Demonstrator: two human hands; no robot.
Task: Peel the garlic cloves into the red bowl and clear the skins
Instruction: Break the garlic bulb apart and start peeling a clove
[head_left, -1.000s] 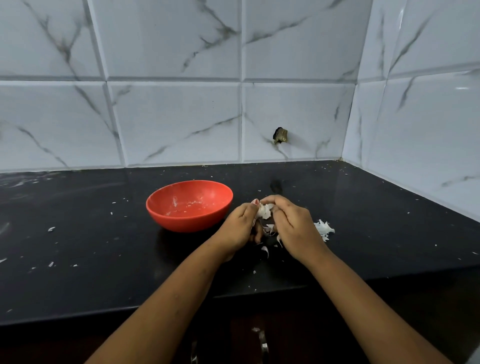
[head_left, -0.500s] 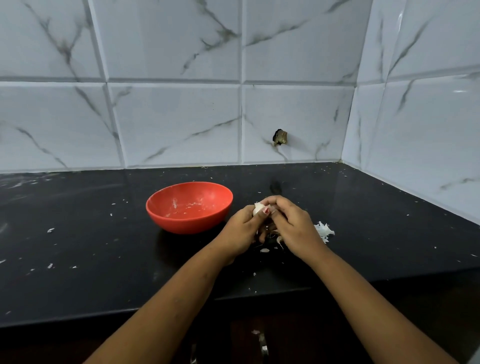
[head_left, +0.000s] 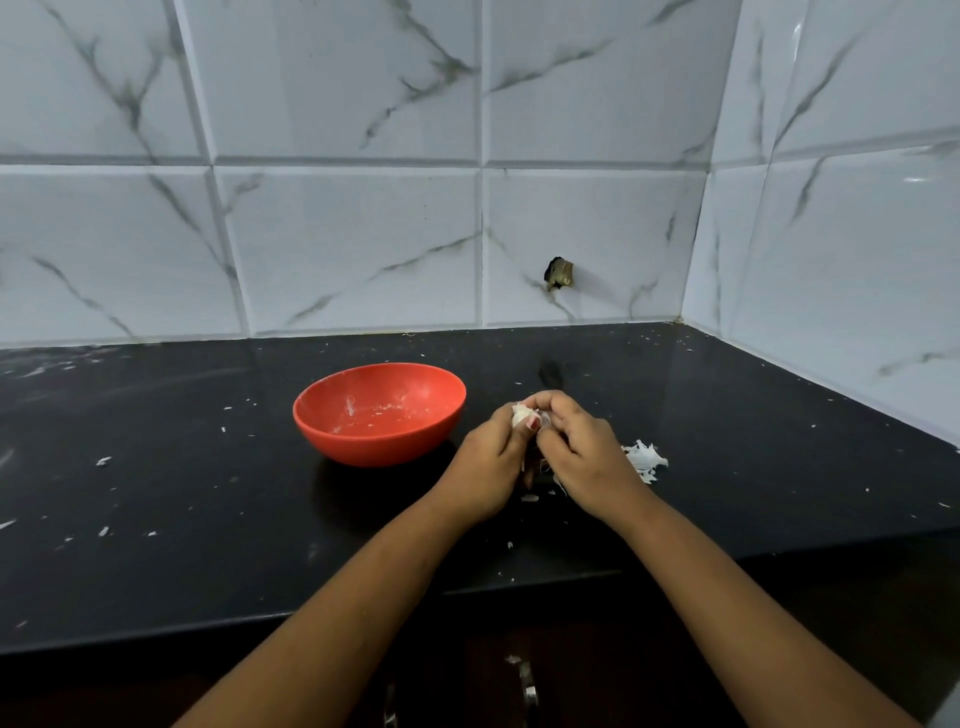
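The red bowl (head_left: 379, 410) stands on the black counter (head_left: 182, 493), holding only pale residue and crumbs. Just to its right, my left hand (head_left: 488, 462) grips a whitish garlic clove (head_left: 521, 414) between thumb and fingers. My right hand (head_left: 582, 457) meets it from the right, its fingertips pinching the clove's skin at the top. A pile of white garlic skins (head_left: 644, 460) lies on the counter behind my right hand. More skin scraps hang and lie under both hands, partly hidden.
Small skin flakes (head_left: 104, 461) are scattered over the counter, mostly on the left. Marble-look tiled walls close the back and right side, with a small metal fitting (head_left: 559, 273) on the back wall. The counter's front edge runs below my forearms.
Both hands have closed tighter round the garlic and lifted slightly. The loose white skin seen between the fingers a second ago is now mostly hidden, with the clove showing at my left thumb.
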